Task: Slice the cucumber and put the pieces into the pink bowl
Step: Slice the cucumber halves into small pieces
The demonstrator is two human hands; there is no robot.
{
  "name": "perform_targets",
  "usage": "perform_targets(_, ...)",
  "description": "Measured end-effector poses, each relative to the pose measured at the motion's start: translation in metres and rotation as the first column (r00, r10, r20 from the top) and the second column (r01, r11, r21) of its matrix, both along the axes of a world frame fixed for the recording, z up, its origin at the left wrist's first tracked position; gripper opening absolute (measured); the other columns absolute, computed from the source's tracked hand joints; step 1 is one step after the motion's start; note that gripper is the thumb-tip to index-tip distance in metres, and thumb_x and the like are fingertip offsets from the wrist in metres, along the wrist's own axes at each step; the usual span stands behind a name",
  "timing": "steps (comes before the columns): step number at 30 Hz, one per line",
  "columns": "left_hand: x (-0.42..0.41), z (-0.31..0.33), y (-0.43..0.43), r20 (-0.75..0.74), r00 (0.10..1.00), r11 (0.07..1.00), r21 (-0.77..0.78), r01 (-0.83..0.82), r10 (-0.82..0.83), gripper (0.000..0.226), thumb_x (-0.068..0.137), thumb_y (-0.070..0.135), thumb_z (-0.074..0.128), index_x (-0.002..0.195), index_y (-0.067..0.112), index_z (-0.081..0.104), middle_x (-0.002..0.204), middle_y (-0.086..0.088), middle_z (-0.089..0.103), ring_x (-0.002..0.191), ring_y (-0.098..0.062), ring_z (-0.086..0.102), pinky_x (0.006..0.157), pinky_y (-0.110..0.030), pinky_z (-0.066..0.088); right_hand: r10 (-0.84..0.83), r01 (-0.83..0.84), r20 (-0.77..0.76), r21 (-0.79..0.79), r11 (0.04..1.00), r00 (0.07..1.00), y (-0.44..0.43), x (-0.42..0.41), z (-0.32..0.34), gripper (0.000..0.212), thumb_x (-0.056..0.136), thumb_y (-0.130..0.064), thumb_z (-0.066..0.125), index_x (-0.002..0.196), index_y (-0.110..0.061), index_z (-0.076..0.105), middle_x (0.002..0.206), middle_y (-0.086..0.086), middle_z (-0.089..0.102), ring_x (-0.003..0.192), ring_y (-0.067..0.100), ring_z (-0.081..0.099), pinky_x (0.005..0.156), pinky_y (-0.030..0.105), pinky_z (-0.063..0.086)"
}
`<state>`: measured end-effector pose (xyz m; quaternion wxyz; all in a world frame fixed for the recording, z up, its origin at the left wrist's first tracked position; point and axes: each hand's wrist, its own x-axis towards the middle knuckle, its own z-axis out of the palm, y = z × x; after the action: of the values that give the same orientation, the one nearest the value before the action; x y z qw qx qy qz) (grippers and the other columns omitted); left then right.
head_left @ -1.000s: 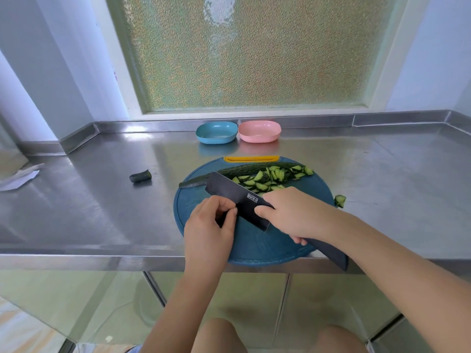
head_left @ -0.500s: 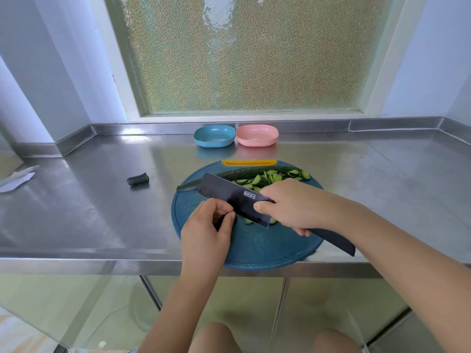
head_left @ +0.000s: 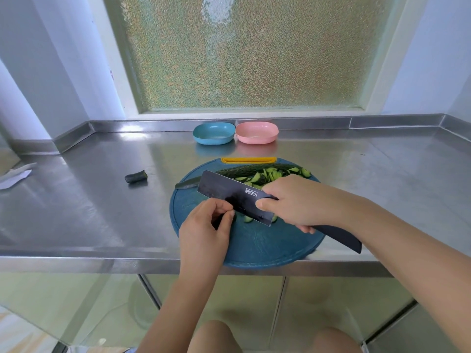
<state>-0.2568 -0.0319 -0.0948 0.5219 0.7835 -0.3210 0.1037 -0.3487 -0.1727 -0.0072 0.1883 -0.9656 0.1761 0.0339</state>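
Your right hand (head_left: 300, 202) grips the black knife (head_left: 229, 194), blade across the round blue cutting board (head_left: 254, 245). Your left hand (head_left: 204, 225) pinches a cucumber piece (head_left: 234, 217) beside it. Slices (head_left: 270, 174) and a long cucumber half (head_left: 244, 170) lie at the board's far edge, with the pink bowl (head_left: 256, 132) beyond.

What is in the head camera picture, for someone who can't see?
A right hand holds a black knife against a cucumber piece that the left hand pinches on a round blue board. Slices lie behind; the pink bowl sits farther back.
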Motion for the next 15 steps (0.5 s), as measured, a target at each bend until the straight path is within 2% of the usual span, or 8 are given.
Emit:
perform_targets(9, 0.0005, -0.0014, -0.0006, 0.022, 1.000, 1.000, -0.007, -0.008, 0.009, 0.016, 0.081, 0.012, 0.069, 0.076, 0.026, 0.064, 0.073, 0.022, 0.063, 0.077, 0.000, 0.059, 0.071, -0.015, 0.045, 0.015, -0.015, -0.042, 0.002, 1.000, 0.999, 0.0016, 0.0018, -0.0001, 0.032, 0.101, -0.028, 0.036, 0.072, -0.013, 0.036, 0.060, 0.017, 0.054, 0.032, 0.020, 0.048, 0.038, 0.025, 0.041)
perform_targets(15, 0.0013, -0.0032, -0.0019, 0.033, 0.999, 0.999, -0.032, -0.012, 0.013, 0.016, 0.080, 0.009, 0.070, 0.076, 0.024, 0.065, 0.073, 0.020, 0.064, 0.076, -0.001, 0.059, 0.071, -0.022, 0.046, 0.014, -0.013, -0.068, 0.020, 1.000, 0.998, 0.0033, 0.0075, 0.0004, 0.030, 0.100, -0.027, 0.037, 0.075, -0.011, 0.039, 0.056, 0.010, 0.050, 0.030, 0.017, 0.047, 0.036, 0.023, 0.041)
